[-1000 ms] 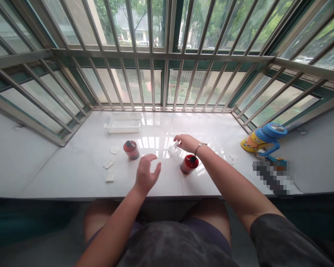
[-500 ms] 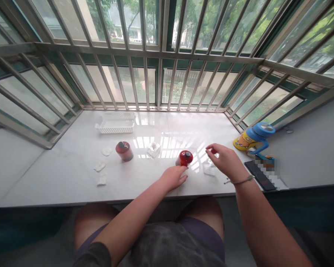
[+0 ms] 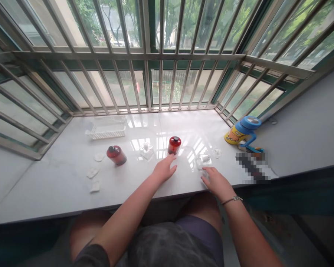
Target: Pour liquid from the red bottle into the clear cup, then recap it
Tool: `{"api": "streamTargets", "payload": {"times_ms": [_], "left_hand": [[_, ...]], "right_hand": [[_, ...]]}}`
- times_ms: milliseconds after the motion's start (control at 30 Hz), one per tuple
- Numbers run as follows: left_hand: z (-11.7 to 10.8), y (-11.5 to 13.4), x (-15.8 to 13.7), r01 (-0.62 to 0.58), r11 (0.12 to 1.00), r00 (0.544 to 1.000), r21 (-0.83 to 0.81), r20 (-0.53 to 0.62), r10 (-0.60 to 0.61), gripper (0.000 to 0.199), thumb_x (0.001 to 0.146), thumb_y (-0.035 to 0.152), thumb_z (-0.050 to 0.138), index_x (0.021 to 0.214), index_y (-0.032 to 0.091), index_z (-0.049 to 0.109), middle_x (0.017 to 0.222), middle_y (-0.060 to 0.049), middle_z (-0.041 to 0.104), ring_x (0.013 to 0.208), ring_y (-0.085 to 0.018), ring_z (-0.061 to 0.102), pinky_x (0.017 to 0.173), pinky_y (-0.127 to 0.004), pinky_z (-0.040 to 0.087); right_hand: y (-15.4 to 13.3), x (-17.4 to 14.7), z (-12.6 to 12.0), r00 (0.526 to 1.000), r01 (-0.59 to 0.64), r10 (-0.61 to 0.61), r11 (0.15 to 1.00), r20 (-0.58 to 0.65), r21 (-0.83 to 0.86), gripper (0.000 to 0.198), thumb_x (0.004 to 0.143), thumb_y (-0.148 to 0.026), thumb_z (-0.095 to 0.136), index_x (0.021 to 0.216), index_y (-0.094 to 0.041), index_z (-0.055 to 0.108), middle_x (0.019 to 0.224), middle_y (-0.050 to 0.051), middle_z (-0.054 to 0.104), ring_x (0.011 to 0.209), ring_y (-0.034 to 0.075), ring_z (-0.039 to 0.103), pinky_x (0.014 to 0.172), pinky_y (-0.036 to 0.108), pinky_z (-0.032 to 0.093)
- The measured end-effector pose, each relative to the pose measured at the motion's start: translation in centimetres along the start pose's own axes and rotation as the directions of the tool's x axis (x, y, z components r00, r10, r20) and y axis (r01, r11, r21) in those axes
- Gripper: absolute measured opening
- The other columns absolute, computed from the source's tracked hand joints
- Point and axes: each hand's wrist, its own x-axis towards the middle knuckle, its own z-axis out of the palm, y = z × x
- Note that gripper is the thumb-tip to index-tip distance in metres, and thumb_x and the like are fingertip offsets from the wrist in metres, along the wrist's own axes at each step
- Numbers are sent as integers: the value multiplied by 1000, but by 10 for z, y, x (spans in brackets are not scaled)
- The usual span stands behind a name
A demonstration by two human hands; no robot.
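A dark red bottle (image 3: 174, 143) with a black cap stands upright on the white counter (image 3: 144, 185). My left hand (image 3: 164, 168) lies just in front of it, fingers stretched and thumb apart. Its fingertips reach the bottle's base; whether they touch it I cannot tell. My right hand (image 3: 216, 181) is open over the counter, palm down. Its fingertips are at the near edge of a clear, square-looking holder (image 3: 203, 161). Right of that holder lies a small white crumpled piece (image 3: 218, 153).
Another dark red bottle (image 3: 116, 155) stands to the left, with a second clear holder (image 3: 146, 151) between the bottles. Several white pieces (image 3: 92, 172) lie farther left. A white basket (image 3: 107, 132) sits behind. At right are a blue-and-yellow flask (image 3: 241, 131) and a blurred dark object (image 3: 252, 167).
The bottle by my left hand has shifted away from me. My right hand has drawn back toward me and opened from a pinch. The white piece on the right now shows. The view has shifted.
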Motion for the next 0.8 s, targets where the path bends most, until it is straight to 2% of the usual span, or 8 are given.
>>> {"api": "streamTargets", "payload": {"times_ms": [133,233,400,500,600,667,700,800], "left_hand": [[-13,8,-45,1,1000,1000,-19,2,-1,32,98,34,64,129,29,70,140,-6,73,101,-24,77,101,-43,62],[-31,11,-79,-5,998,1000,-67,23,6,24,98,37,64,120,30,73,133,-4,75,66,-14,67,83,-38,64],[-93,3,-133,82,993,990,-89,-107,-91,20,100,39,62,112,31,75,119,-3,79,78,-18,71,73,-32,62],[-149,-5,-171,222,972,935,-74,-268,-234,22,99,46,63,106,32,78,103,-2,80,84,-22,74,67,-31,61],[-206,-3,-211,321,938,803,-132,-488,-343,28,96,53,65,96,29,79,97,-2,81,78,-22,75,75,-36,64],[-241,8,-233,343,925,649,-163,-671,-359,31,92,55,71,96,24,77,94,-2,81,75,-21,74,73,-35,63],[-257,15,-243,344,925,541,-163,-771,-337,31,91,53,73,97,22,77,92,-2,81,75,-20,73,74,-34,62],[-302,39,-260,304,951,312,-64,-936,-163,34,93,50,71,105,18,72,91,-1,77,74,-18,68,76,-35,61]], "right_hand": [[-4,26,6,999,29,-28,999,-18,23,48,96,-31,61,143,-20,62,145,19,64,131,34,66,111,44,53],[-9,47,7,998,53,-52,998,-25,39,51,96,-30,61,145,-19,60,150,18,62,138,33,61,117,44,49],[-18,65,-7,996,86,-84,995,-41,51,45,98,-34,55,140,-18,61,150,18,64,136,34,63,113,48,52],[-21,53,-22,991,125,-122,990,-46,64,31,101,-38,47,119,-25,69,123,13,77,111,32,75,95,46,59],[-17,28,-28,982,187,-187,976,-17,115,27,101,-46,49,97,-30,70,94,7,79,84,28,75,76,41,59],[-8,10,-27,974,223,-228,960,12,170,29,101,-50,50,95,-31,71,91,4,78,80,26,75,73,37,58],[-3,2,-25,973,225,-232,957,17,183,30,100,-52,52,94,-30,71,89,4,78,78,25,74,70,35,57],[9,-18,-19,968,233,-247,950,39,209,35,98,-58,55,90,-29,74,84,2,77,72,22,73,66,31,55]]}}
